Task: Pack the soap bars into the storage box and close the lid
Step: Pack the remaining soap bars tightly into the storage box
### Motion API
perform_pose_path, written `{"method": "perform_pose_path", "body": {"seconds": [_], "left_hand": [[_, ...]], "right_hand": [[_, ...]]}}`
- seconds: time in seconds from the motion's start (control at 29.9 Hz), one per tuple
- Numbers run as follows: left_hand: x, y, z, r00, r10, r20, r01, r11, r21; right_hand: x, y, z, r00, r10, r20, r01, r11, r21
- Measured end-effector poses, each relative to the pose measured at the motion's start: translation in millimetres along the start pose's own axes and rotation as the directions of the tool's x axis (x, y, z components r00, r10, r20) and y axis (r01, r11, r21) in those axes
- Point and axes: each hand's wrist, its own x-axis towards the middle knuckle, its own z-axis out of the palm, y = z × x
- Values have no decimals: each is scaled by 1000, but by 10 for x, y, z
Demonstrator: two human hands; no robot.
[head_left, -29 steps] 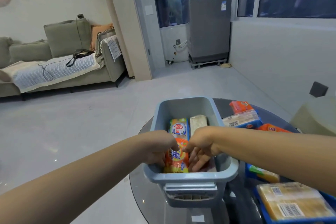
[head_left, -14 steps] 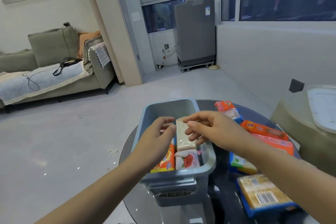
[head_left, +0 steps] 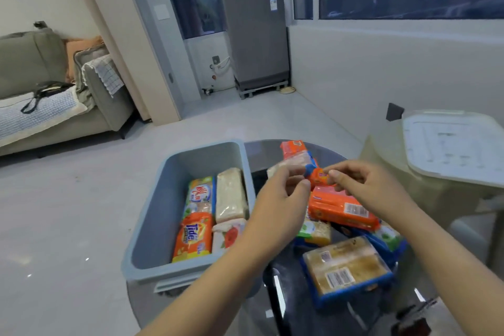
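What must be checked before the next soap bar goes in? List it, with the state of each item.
1. Room in the storage box: ok. Four bars lie along its right side, and the floor beside them is bare.
2. Box open: ok. The lid lies on the seat to the right, apart from the box.
3. Left hand grip: cannot tell. Its fingers curl at the pale bar.
4. Right hand grip: cannot tell. Its fingertips are at the small orange bar.
5. All bars packed: not ok. Several lie on the glass table.
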Motion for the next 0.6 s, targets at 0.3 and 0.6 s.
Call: {"method": "perform_pose_path", "body": {"seconds": [0.3, 0.6], "left_hand": [[213, -374, 537, 980, -196, 20, 195, 980, 37], [492, -661, 719, 959, -284, -17, 283, 959, -29]], "right_hand": [[-64, 542, -105, 974, 155, -164, -191, 953, -237], [37, 699, -151, 934, 255, -250, -326, 895, -305]]}}
